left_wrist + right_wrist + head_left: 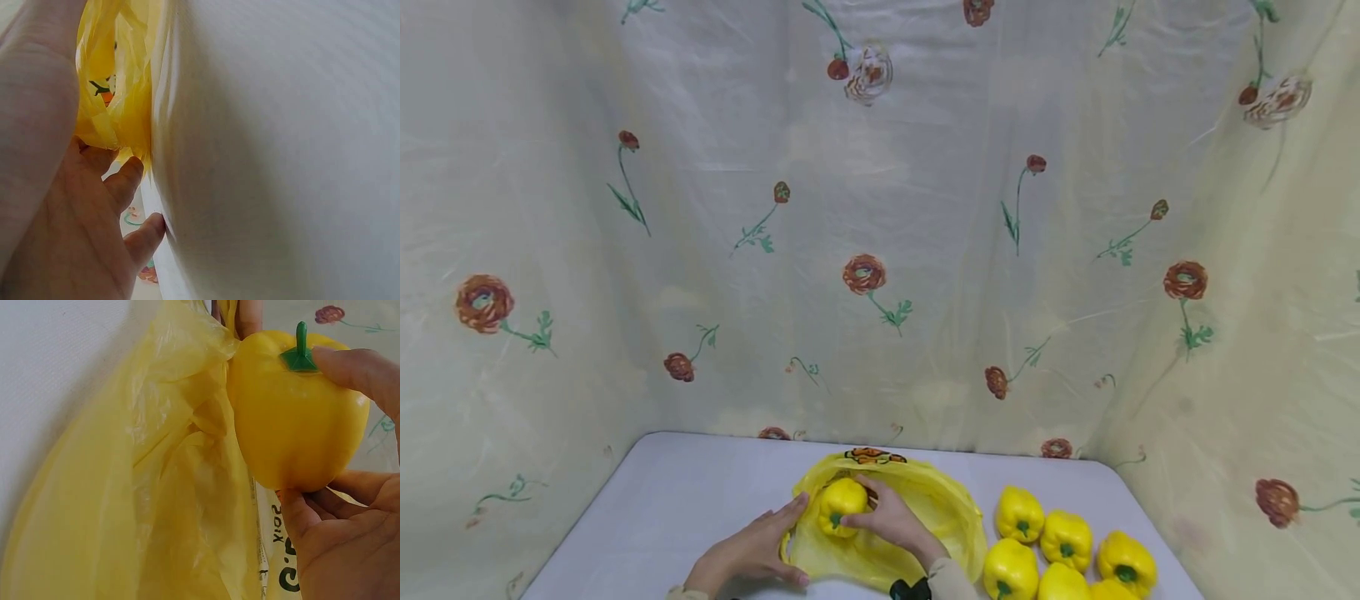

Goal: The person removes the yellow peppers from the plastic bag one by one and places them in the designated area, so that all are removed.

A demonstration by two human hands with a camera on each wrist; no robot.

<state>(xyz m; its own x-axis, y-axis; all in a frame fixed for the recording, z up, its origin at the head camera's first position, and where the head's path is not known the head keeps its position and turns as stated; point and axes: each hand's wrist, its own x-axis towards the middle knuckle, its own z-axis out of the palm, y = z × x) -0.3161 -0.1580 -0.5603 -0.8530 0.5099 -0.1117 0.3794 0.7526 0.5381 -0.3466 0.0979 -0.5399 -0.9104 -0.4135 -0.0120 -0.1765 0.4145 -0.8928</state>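
Observation:
My right hand holds a yellow bell pepper over the yellow plastic bag. In the right wrist view, the thumb lies by the pepper's green stem and the other fingers grip its far end. My left hand rests at the bag's left edge, fingers spread and mostly straight. The left wrist view shows its fingertips against the gathered plastic and the tabletop. Whether anything lies under the bag's folds is hidden.
Several yellow bell peppers sit in a group to the bag's right, the nearest ones cut off by the frame's bottom. A white table bears everything. Flower-printed curtains hang behind and on both sides.

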